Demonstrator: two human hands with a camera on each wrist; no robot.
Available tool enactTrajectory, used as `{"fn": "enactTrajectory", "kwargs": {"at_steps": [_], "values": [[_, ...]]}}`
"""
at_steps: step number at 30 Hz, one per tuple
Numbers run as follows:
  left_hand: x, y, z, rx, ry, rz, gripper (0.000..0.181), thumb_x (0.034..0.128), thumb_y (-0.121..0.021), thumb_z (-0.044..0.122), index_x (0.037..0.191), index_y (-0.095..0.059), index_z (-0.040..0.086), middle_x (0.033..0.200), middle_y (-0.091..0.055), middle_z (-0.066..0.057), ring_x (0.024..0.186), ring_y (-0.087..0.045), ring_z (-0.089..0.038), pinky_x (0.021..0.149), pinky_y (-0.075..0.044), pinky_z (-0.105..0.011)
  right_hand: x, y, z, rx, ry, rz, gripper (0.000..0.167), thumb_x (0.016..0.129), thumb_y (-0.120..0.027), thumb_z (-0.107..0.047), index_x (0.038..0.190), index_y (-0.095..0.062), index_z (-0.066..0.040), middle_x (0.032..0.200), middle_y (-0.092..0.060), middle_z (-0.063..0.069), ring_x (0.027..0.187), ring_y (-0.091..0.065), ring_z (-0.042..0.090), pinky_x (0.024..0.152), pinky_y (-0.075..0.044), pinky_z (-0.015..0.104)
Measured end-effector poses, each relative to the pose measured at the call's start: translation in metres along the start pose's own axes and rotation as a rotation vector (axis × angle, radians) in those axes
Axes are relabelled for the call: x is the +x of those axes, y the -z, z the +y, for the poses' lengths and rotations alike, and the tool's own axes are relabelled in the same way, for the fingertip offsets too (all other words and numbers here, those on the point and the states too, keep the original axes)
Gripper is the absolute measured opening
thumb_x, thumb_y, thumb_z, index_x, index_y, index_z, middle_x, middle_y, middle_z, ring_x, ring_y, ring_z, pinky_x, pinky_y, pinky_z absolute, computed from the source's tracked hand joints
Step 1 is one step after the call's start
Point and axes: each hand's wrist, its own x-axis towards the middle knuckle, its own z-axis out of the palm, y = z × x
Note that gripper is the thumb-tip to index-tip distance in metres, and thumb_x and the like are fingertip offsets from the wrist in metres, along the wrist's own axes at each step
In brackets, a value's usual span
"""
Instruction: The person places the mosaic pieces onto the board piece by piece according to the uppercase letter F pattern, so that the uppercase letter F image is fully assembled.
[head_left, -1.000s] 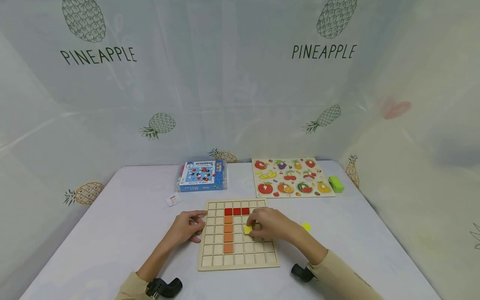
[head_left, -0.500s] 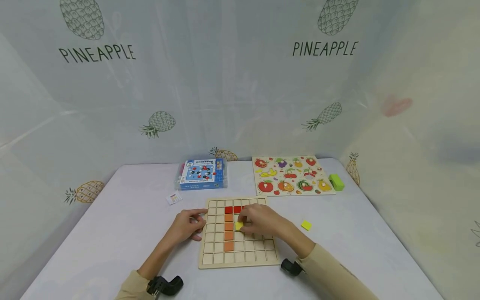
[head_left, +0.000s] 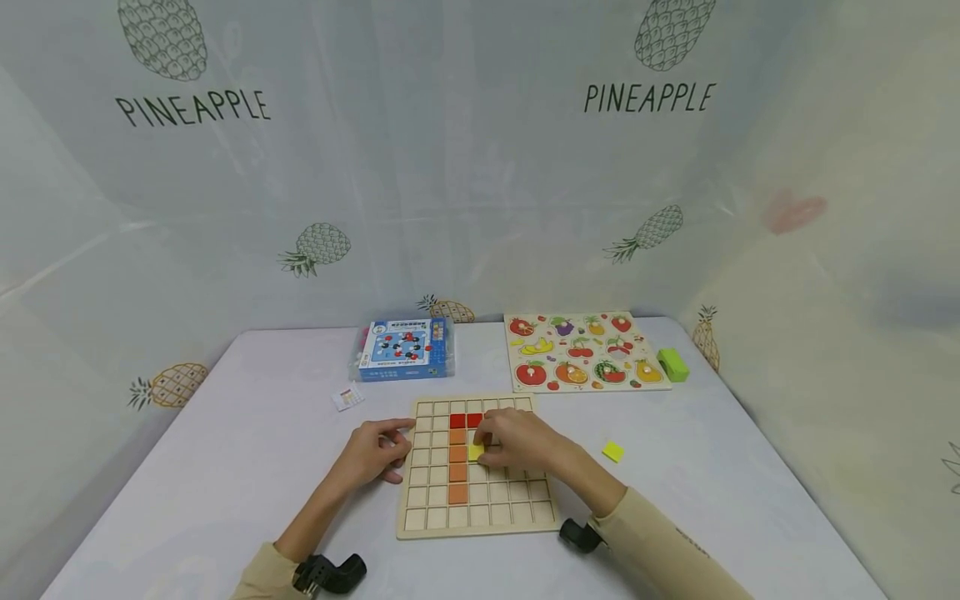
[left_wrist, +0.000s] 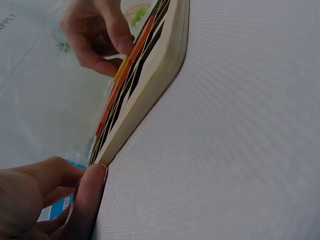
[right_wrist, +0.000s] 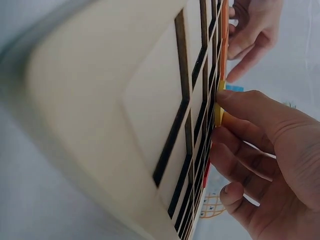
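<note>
A wooden grid board [head_left: 437, 521] lies on the table with a column of several orange tiles [head_left: 457, 472] and a row of red tiles [head_left: 457, 421] above it. My right hand [head_left: 517, 440] pinches a yellow tile [head_left: 476, 452] between thumb and fingers, at the cell just right of the orange column; in the right wrist view this yellow tile [right_wrist: 218, 107] is at the board surface. At the board's left edge, my left hand [head_left: 372, 452] touches the rim with its fingertips; the left wrist view shows a fingertip [left_wrist: 95, 175] against the board's side.
Another yellow tile [head_left: 612, 451] lies on the table right of the board. Behind stand a blue boxed set [head_left: 403, 350] and a fruit puzzle board [head_left: 585, 354], with a green block [head_left: 672, 365] beside it. A small printed card [head_left: 348, 397] lies at the left.
My right hand has moved left with the yellow tile, to the cell beside the orange column, and barely shifted in the last half second. My left hand has stayed at the board's edge.
</note>
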Motion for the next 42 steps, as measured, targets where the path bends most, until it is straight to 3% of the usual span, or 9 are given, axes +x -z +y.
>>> {"fn": "enactTrajectory", "kwargs": {"at_steps": [7,12,19,28,42], "values": [[0.001,0.0,0.002,0.004,-0.003,0.018,0.043,0.088,-0.063,0.001,0.131,-0.06,0.002,0.082,-0.062,-0.008,0.056,-0.061,-0.014,0.049,-0.061,-0.032,-0.002,0.003,0.001,0.004,0.006,0.026,0.02,0.085,-0.076,-0.029,0.099,-0.075,-0.015,0.093,-0.067,-0.004,0.079,-0.058,0.005,0.07,-0.053,0.014],[-0.001,0.0,0.003,0.002,0.003,0.016,0.043,0.0876,-0.063,0.001,0.131,-0.06,0.001,0.083,-0.062,-0.009,0.056,-0.061,-0.015,0.049,-0.061,-0.032,-0.013,0.006,0.004,0.016,-0.045,0.027,0.021,0.086,-0.074,-0.03,0.102,-0.075,-0.016,0.097,-0.068,-0.005,0.081,-0.057,0.005,0.07,-0.052,0.016],[-0.004,-0.003,0.001,-0.005,-0.01,0.012,0.043,0.0878,-0.062,0.0,0.131,-0.06,0.0,0.083,-0.063,-0.01,0.056,-0.062,-0.015,0.049,-0.061,-0.032,-0.042,0.017,0.018,0.021,-0.108,0.051,0.021,0.085,-0.075,-0.031,0.1,-0.075,-0.017,0.095,-0.068,-0.006,0.079,-0.056,0.007,0.065,-0.05,0.018],[-0.002,-0.001,-0.001,0.001,-0.021,0.016,0.043,0.0876,-0.062,-0.001,0.131,-0.06,0.0,0.082,-0.063,-0.01,0.057,-0.061,-0.015,0.049,-0.061,-0.032,-0.088,0.034,0.053,-0.03,-0.209,0.093,0.024,0.08,-0.08,-0.029,0.099,-0.076,-0.016,0.09,-0.066,-0.006,0.063,-0.047,0.002,0.053,-0.042,0.014],[-0.001,0.001,0.001,-0.013,-0.023,-0.002,0.043,0.0895,-0.063,0.001,0.132,-0.059,0.0,0.085,-0.063,-0.012,0.059,-0.061,-0.012,0.05,-0.061,-0.031,-0.139,0.046,0.085,-0.096,-0.311,0.107,0.028,0.074,-0.085,-0.026,0.098,-0.075,-0.015,0.092,-0.066,-0.006,0.064,-0.044,0.002,0.053,-0.039,0.015]]}}
